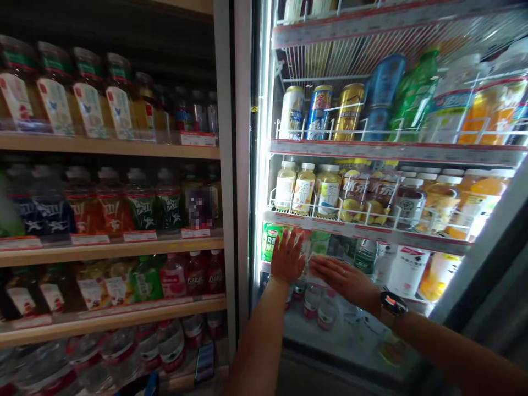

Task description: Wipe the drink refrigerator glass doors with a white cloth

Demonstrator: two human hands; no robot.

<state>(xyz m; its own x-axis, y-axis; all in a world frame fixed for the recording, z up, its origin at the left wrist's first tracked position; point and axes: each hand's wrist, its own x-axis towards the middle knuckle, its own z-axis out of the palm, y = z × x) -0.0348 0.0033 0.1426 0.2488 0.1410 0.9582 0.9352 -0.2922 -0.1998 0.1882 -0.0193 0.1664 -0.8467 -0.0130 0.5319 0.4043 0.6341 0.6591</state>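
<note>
My left hand (287, 257) is raised at the lower part of the lit drinks cooler, palm forward and fingers apart, with nothing seen in it. Just left of its fingers is a green drink pack (270, 239), partly covered by the hand. My right hand (348, 279) reaches in from the right with its fingers stretched out flat, the tips near my left hand. A watch (393, 303) is on that wrist. Behind the right hand stand a clear green-labelled bottle (366, 256) and a white pack (407, 269). Whether either hand touches anything, I cannot tell.
Above the hands, cooler racks carry several tea bottles (304, 188), cans (319, 111) and a green bottle (421, 88). To the left, wooden shelves (111, 144) hold rows of bottled drinks. A phone (205, 362) lies low, beside water bottles (171, 344). A dark door frame (490, 280) slants at right.
</note>
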